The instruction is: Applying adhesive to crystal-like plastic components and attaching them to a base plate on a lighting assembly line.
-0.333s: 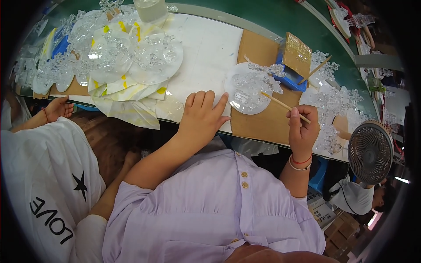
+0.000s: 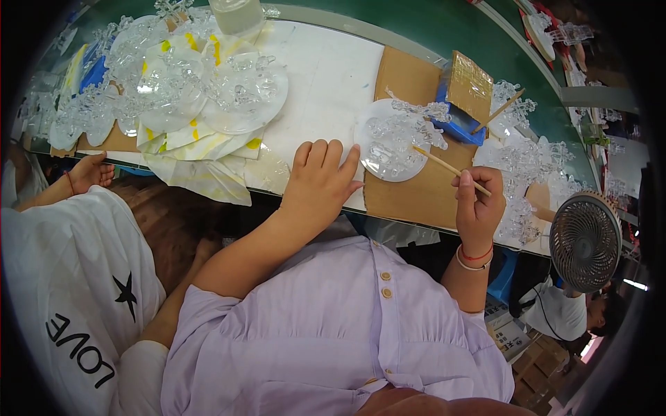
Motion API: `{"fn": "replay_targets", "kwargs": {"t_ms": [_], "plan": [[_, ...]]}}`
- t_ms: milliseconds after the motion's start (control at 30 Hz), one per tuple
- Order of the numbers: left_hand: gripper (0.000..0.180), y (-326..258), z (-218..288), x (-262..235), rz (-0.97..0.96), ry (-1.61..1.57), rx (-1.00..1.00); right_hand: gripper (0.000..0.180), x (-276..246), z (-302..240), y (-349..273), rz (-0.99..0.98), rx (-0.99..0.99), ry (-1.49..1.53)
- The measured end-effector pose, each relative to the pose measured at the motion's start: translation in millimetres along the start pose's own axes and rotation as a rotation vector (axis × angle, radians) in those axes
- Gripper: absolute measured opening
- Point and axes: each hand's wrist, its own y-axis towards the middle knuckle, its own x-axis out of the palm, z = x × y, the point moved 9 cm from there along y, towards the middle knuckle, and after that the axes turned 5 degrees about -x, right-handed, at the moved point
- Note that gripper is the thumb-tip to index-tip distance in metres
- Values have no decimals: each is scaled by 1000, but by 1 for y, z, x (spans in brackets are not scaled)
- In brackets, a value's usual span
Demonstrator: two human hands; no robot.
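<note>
A white round disc (image 2: pixel 386 171) carrying clear plastic figures lies on a brown cardboard sheet (image 2: pixel 430 202) before me. My left hand (image 2: pixel 319 179) rests at the disc's left edge, index fingertip against the rim, thumb apart and the other fingers bent; nothing is held in it. Pinched between the thumb and fingers of my right hand (image 2: pixel 479 201) is a thin wooden stick (image 2: pixel 444 163). Its tip reaches the clear pieces on the disc. Whether the tip presses on them is too small to tell.
Discs with clear figures (image 2: pixel 243 90) are heaped on yellow-marked white cloths (image 2: pixel 222 149) at left, near a clear tub (image 2: pixel 237 15). Behind my disc stands a blue tray (image 2: pixel 461 128) with a cardboard piece. More clear parts (image 2: pixel 520 166) and a fan (image 2: pixel 586 239) are right. A person in white sits left.
</note>
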Motion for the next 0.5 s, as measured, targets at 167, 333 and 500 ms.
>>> {"fn": "replay_targets", "kwargs": {"t_ms": [167, 333, 500], "plan": [[55, 7, -2, -1, -9, 32, 9, 9, 0, -1, 1, 5, -4, 11], [54, 7, 5, -2, -36, 110, 57, 9, 1, 2, 1, 5, 7, 26], [53, -1, 7, -3, -50, 91, 44, 9, 0, 0, 1, 6, 9, 14]]}}
